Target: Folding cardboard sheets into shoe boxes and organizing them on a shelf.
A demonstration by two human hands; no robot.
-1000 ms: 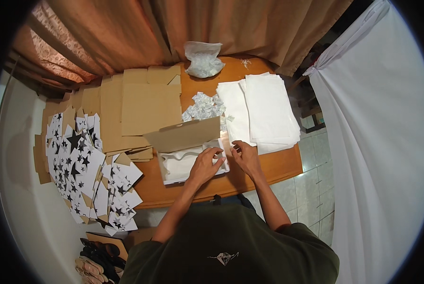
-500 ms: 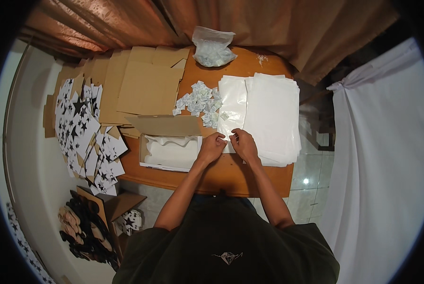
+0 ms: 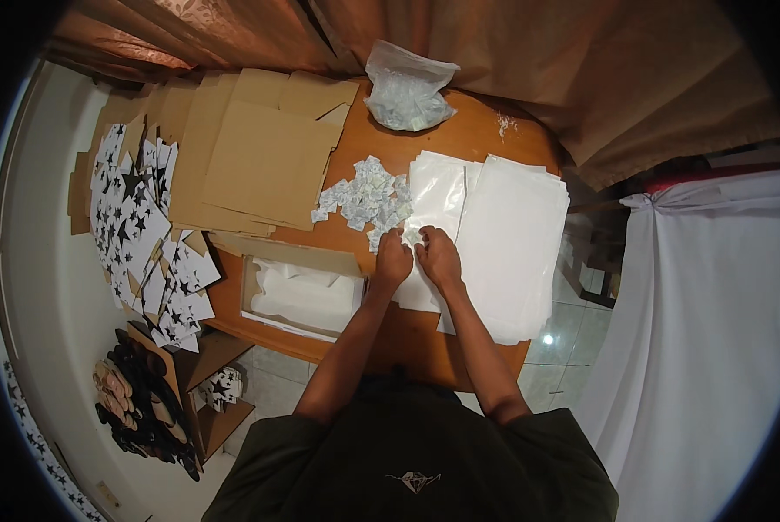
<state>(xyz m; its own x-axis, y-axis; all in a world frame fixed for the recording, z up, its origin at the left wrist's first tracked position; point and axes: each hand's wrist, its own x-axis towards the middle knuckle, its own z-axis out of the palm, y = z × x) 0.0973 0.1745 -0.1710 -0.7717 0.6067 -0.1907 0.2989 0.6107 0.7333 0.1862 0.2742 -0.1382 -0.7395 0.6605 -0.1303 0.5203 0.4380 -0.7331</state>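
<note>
My left hand [image 3: 394, 257] and my right hand [image 3: 439, 257] meet over the near part of a stack of glossy white sheets [image 3: 436, 183]. Between their curled fingertips is a small pale sachet [image 3: 411, 236], pinched from both sides. A loose heap of similar sachets [image 3: 368, 195] lies on the wooden table, just beyond my left hand. Left of that hand stands an open cardboard box [image 3: 301, 294] with white paper lining inside and its lid raised at the back. Beside my right hand is a stack of large white sheets [image 3: 512, 248].
A clear plastic bag [image 3: 407, 100] of sachets stands at the table's far edge. Flat brown cardboard pieces [image 3: 272, 161] and star-printed cards [image 3: 137, 226] cover the left side. Shoes [image 3: 142, 400] are piled at lower left; a white curtain [image 3: 694, 348] hangs right.
Both hands have moved closer together and taken hold of the sachet that lay on the glossy sheets. My view has turned slightly, shifting the whole scene.
</note>
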